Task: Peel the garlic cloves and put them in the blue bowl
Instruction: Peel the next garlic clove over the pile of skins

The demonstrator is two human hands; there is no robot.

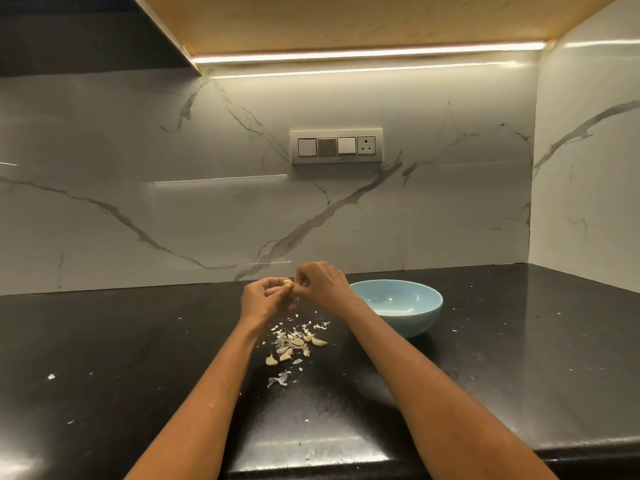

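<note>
My left hand (pixel 263 299) holds a pale garlic clove (pixel 287 283) at its fingertips, raised above the black counter. My right hand (pixel 322 284) meets it from the right, fingertips pinching at the clove's skin. Below the hands, several unpeeled cloves (pixel 294 344) lie in a loose pile mixed with papery skin scraps. The blue bowl (pixel 405 318) stands just right of my right wrist; the part of its inside that I see holds nothing.
The black counter (pixel 138 358) carries scattered skin flakes, with a larger scrap (pixel 280 379) near the pile. A marble backsplash rises behind, with a switch panel (pixel 336 146). A wall closes the right side. The counter's front edge runs along the bottom.
</note>
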